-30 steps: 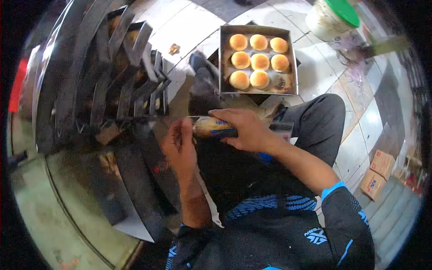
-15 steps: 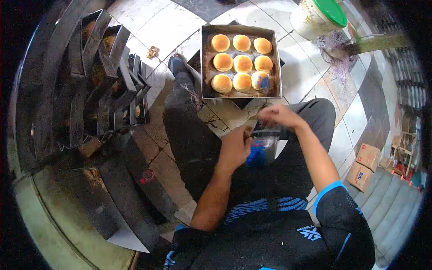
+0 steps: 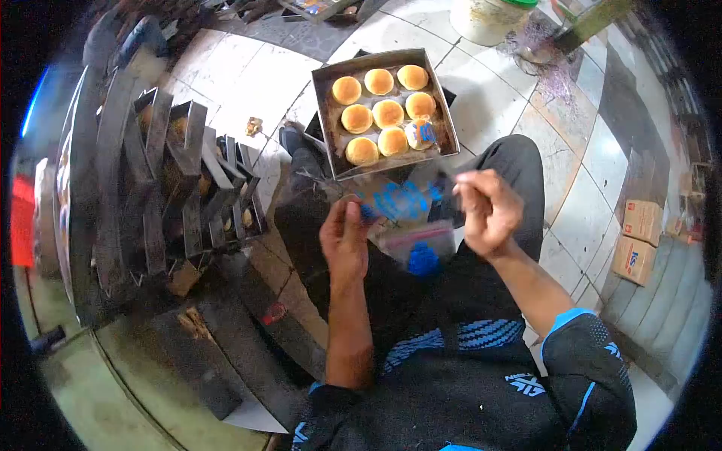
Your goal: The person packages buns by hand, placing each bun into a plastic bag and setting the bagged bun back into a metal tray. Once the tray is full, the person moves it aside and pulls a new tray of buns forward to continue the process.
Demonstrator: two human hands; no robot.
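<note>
Clear plastic wrapper with blue print (image 3: 401, 201) is stretched between two bare hands above the person's lap. Left hand (image 3: 344, 239) pinches its left edge, fingers closed on it; right hand (image 3: 487, 210) grips the right edge with curled fingers. Just below lies a stack of similar wrappers (image 3: 418, 246) on the dark trousers. Beyond, on the tiled floor (image 3: 519, 113), a square metal baking tray (image 3: 325, 120) holds round golden buns (image 3: 356, 118), one already wrapped (image 3: 421, 134). Dark empty metal pans (image 3: 188, 180) stand left.

Black shirt (image 3: 481, 391), blue-trimmed sleeves (image 3: 571, 319), dark trousers (image 3: 519, 165)
</note>
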